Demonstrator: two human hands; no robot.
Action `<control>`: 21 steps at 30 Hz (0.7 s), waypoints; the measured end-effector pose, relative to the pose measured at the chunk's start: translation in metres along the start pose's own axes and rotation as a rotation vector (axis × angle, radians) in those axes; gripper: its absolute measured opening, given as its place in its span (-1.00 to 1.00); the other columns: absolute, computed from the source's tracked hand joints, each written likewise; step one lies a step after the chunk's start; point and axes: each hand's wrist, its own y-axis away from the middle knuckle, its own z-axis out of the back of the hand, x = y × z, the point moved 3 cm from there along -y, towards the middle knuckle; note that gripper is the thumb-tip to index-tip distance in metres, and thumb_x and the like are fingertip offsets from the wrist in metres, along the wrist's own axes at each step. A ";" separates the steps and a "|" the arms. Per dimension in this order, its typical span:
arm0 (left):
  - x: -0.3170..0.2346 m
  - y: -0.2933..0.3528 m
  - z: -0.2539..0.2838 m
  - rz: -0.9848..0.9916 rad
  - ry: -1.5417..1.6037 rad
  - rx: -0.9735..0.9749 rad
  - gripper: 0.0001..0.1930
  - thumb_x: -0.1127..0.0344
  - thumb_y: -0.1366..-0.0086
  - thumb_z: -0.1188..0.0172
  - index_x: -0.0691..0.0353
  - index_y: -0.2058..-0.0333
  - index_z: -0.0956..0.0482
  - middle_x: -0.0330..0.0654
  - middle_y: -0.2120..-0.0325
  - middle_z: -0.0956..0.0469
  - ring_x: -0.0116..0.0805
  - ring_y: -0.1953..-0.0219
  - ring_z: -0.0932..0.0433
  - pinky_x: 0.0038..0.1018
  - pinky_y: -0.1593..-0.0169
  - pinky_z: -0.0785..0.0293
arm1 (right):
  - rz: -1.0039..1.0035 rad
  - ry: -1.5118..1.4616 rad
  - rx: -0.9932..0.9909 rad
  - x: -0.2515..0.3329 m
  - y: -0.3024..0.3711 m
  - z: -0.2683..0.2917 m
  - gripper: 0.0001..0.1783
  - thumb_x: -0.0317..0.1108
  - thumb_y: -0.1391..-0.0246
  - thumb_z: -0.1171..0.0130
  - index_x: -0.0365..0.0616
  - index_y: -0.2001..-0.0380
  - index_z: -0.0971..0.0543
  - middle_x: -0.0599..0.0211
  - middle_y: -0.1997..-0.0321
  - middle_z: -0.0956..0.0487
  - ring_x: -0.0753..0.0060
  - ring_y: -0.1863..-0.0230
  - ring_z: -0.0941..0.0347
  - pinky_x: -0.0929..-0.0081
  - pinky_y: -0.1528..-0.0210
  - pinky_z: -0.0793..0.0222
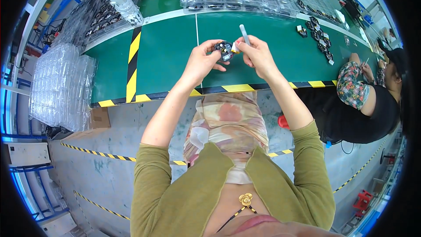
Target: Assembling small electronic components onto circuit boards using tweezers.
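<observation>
Above the green workbench (171, 61), near its front edge, my left hand (201, 60) grips a small round black electronic part (224, 55) between thumb and fingers. White and metallic bits show on the part's face. My right hand (260, 56) is closed around a slim grey stick-shaped tool (244, 33), whose upper end sticks out above the fingers. Its thumb and fingertip meet at a small white and yellow piece (235, 48) at the part's right side. Whether that piece is joined to the part, I cannot tell. My right fingers hide the tool's lower end.
Stacked clear plastic trays (237, 0) of black parts stand at the back; empty trays (61, 87) are piled at the left. Loose black parts (322, 39) lie in a row at right, near a co-worker (364, 101). Black-yellow tape (237, 88) lines the bench edge. A metal post (116, 0) rises back left.
</observation>
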 end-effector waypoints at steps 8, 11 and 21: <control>0.000 -0.018 0.018 -0.147 -0.242 -0.072 -0.71 0.52 -0.14 0.08 0.35 0.11 -0.27 -0.09 0.35 -0.45 -0.42 0.49 -0.52 -0.59 0.51 -0.50 | -0.046 0.067 0.081 0.004 -0.026 -0.013 -0.79 -0.29 -0.01 -0.07 -0.21 0.37 -0.48 0.52 0.62 -0.39 0.79 0.76 -0.15 0.76 0.75 0.04; 0.002 -0.037 0.023 0.017 0.109 -0.083 -0.69 0.54 -0.16 0.11 0.34 0.09 -0.20 -0.07 0.31 -0.42 -0.35 0.43 -0.53 -0.51 0.41 -0.56 | 0.293 0.248 -0.075 0.002 -0.042 -0.011 -0.75 -0.33 0.05 -0.12 -0.24 0.29 -0.49 0.47 0.56 -0.43 0.74 0.65 -0.28 0.78 0.68 -0.10; 0.016 -0.074 0.041 0.013 -0.067 -0.048 -0.65 0.51 -0.12 0.00 0.26 0.07 -0.33 -0.13 0.27 -0.40 -0.37 0.35 -0.51 -0.53 0.39 -0.54 | 0.036 0.179 0.157 -0.017 -0.087 -0.014 -0.62 -0.49 0.08 -0.09 -0.18 0.11 -0.37 0.41 0.52 -0.48 0.70 0.52 -0.39 0.71 0.54 -0.29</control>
